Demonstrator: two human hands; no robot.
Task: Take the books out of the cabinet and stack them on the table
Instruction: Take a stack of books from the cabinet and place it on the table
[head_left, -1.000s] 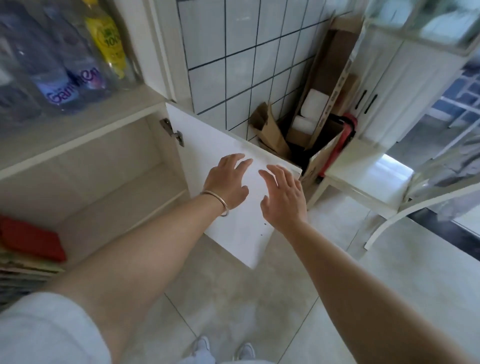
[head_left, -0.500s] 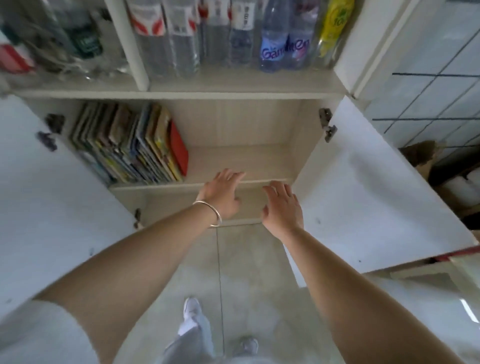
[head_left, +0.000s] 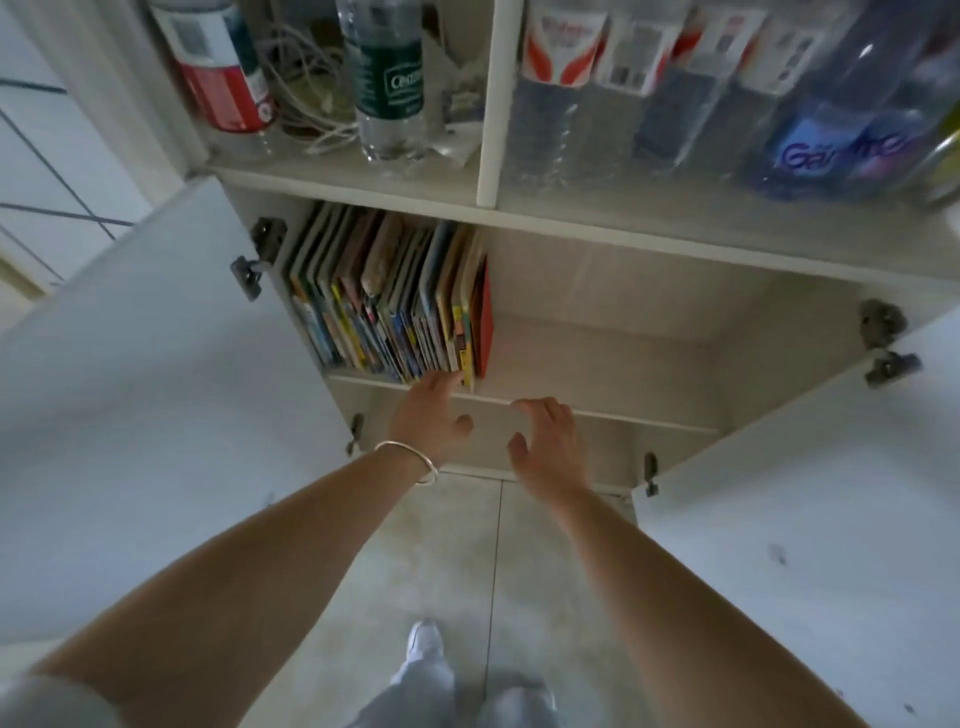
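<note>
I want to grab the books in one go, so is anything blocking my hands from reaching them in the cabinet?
Nothing visible blocks them. Both cabinet doors are swung wide open, and the row of upright books stands exposed at the shelf's front edge. The left hand is already at the spines; the right hand hovers just beside it, holding nothing.

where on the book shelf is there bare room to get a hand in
Bare shelf board runs from the red book to the cabinet's right wall. Left of it the books are packed tight against the left wall. The bottles crowd the shelf above.
</note>
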